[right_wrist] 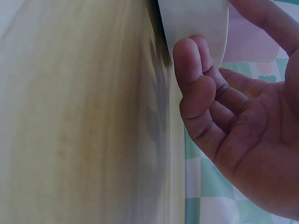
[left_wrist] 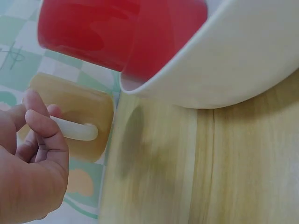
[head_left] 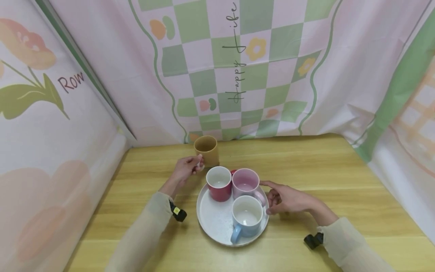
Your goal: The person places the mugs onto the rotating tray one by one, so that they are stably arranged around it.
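My left hand (head_left: 186,168) pinches the white handle (left_wrist: 77,129) of a tan mug (head_left: 211,155) behind the tray's left side. This mug is upright; whether its base touches the table is hard to tell. On the round white tray (head_left: 212,223) stand a red mug (head_left: 220,191), a pink mug (head_left: 239,193) and a light blue mug (head_left: 249,226), each upright. Beside the tray's right rim is my right hand (head_left: 287,198), its fingers loosely bent and thumb apart. Its forefinger reaches close to the pink mug; contact there is unclear. Nothing is gripped in it.
The wooden table (head_left: 306,241) extends around the tray. Directly behind the tan mug hangs a green-and-white checked cloth (head_left: 224,75). Another printed cloth (head_left: 51,151) closes off the left side, and one more cloth (head_left: 408,124) hangs on the right.
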Demonstrator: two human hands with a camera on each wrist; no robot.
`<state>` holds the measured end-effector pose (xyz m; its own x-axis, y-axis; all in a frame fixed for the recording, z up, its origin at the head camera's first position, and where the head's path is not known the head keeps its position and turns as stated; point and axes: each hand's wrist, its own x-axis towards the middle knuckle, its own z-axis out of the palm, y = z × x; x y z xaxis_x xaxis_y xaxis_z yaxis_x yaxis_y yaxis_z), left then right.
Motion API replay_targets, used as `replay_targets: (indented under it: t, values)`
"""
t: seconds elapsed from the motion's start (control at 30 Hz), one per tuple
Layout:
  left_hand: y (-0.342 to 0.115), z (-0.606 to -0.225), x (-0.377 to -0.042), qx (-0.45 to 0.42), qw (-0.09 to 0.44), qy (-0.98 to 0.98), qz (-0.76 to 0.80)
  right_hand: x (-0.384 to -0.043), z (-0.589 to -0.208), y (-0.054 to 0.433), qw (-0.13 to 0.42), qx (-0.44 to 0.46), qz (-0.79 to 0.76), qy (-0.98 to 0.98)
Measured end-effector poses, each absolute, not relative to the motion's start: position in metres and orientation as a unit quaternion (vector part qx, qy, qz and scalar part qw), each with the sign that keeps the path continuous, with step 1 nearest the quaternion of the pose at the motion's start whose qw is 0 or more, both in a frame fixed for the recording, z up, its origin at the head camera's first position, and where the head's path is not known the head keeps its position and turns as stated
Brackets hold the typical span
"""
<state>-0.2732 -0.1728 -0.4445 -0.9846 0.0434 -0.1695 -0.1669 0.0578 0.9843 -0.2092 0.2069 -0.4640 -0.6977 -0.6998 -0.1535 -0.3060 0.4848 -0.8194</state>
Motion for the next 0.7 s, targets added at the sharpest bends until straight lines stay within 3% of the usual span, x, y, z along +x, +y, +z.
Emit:
replay_targets:
  t: [0.7]
  values:
    - [-0.194, -0.417, -0.241, -0.035, 0.060, 0.731, 0.679, -0.209, -0.461, 0.206, 0.241, -0.309, -0.409, 0.824]
